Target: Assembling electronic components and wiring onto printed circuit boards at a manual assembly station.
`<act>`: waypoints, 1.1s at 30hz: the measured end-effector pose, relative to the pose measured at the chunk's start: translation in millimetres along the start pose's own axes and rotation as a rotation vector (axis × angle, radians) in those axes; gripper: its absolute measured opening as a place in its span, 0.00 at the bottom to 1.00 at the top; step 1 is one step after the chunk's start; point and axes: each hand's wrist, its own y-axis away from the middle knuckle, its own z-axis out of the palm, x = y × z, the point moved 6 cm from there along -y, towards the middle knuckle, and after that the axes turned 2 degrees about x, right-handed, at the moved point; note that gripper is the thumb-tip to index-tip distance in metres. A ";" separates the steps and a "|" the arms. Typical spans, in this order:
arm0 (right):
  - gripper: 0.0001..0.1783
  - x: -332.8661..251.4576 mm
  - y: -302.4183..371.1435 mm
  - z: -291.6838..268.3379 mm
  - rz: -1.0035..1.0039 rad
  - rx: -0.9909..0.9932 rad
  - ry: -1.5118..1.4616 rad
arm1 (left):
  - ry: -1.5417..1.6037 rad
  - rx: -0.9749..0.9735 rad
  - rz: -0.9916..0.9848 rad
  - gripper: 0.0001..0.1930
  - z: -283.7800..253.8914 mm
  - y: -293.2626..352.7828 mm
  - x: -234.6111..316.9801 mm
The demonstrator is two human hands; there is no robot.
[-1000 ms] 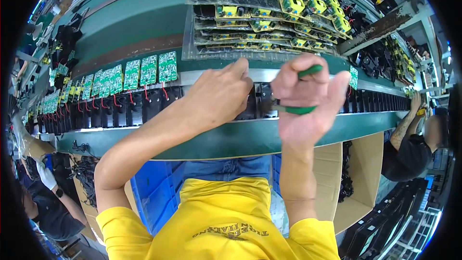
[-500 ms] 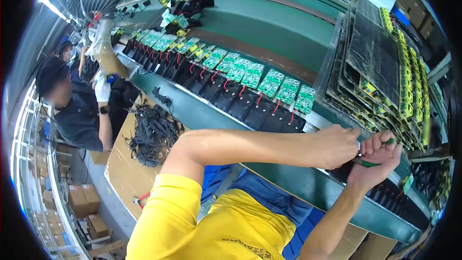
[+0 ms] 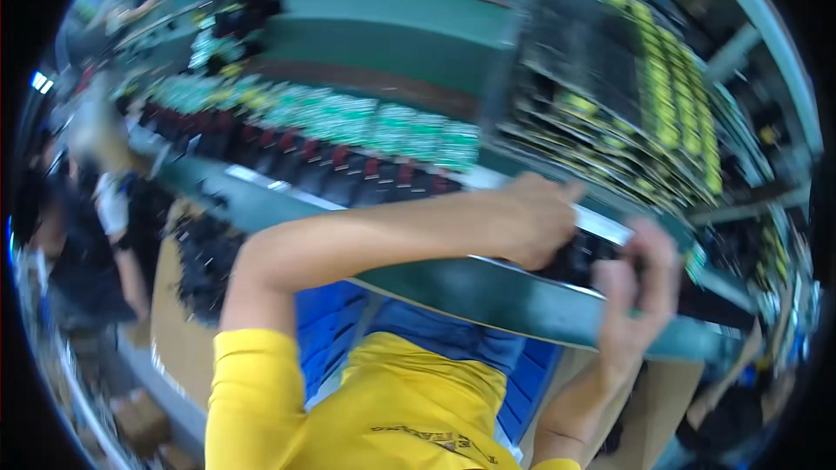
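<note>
Right hand (image 3: 634,292) curled narrow around small green part, mostly hidden by fingers. Left hand (image 3: 533,219) loosely closed just beside, contents impossible to tell. Blurred green circuit boards (image 3: 383,126) beyond left hand. Part likely light, stiff, fragile; hold by edges.

Person's wearing a bright yellow t-shirt (image 3: 383,409), short sleeves, with the left sleeve (image 3: 248,383) ending around the upper arm at the lower left of the frame. There's some dark printed lettering across the chest near the bottom edge, too blurry to make out. Both forearms are bare: no gloves, watch or wristband on the left hand (image 3: 535,222) or right hand (image 3: 631,296). Blue trousers (image 3: 453,344) show just above the shirt.
</note>
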 end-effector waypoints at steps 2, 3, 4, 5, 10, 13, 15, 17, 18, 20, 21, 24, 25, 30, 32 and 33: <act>0.19 -4.3 14.1 10.3 -0.083 -0.284 0.447 | -0.045 -0.196 0.043 0.09 -20.6 1.7 0.0; 0.15 6.0 29.2 15.8 -0.030 -0.343 0.625 | -0.087 -0.364 0.021 0.10 -27.6 -5.4 1.6; 0.11 12.8 36.7 22.4 -0.088 -0.332 0.688 | 0.004 -0.369 0.048 0.10 -37.7 -12.5 2.2; 0.11 14.1 40.6 19.4 -0.098 -0.329 0.737 | 0.034 -0.280 0.054 0.11 -49.6 -21.6 3.6; 0.13 20.3 47.1 16.6 -0.139 -0.301 0.828 | -0.232 0.298 0.116 0.18 -56.8 -27.9 14.9; 0.14 20.8 46.2 -10.0 -0.104 -0.228 0.817 | -0.235 0.365 0.138 0.22 -18.8 -3.8 23.6; 0.15 16.0 41.9 -30.3 -0.050 -0.108 0.772 | -0.241 0.381 0.196 0.20 -5.2 14.8 23.9; 0.17 22.2 41.3 -60.4 0.091 -0.014 0.746 | -0.249 0.392 0.213 0.18 -1.6 34.4 18.4; 0.17 36.8 44.6 -89.2 0.132 0.075 0.840 | -0.289 0.359 0.199 0.18 -6.6 47.3 16.9; 0.13 74.4 47.6 -156.6 0.325 0.220 1.033 | -0.392 0.302 0.145 0.17 -26.5 73.1 7.6; 0.15 90.6 50.4 -188.9 0.392 0.280 1.148 | -0.448 0.278 0.110 0.16 -33.3 81.5 2.4; 0.16 126.8 58.4 -245.7 0.433 0.306 1.276 | -0.377 0.326 0.046 0.15 -41.1 101.0 -6.3; 0.16 143.4 61.0 -257.9 0.506 0.304 1.295 | -0.330 0.349 0.037 0.15 -42.7 103.6 -7.5; 0.19 154.6 53.7 -236.7 0.588 0.270 1.248 | -0.370 0.504 0.043 0.17 -75.7 91.3 0.5; 0.20 152.7 53.6 -233.0 0.595 0.275 1.231 | -0.397 0.591 0.072 0.18 -97.0 65.4 -4.1; 0.20 151.8 55.8 -230.0 0.591 0.256 1.200 | -0.403 0.632 0.081 0.20 -112.5 48.7 -9.8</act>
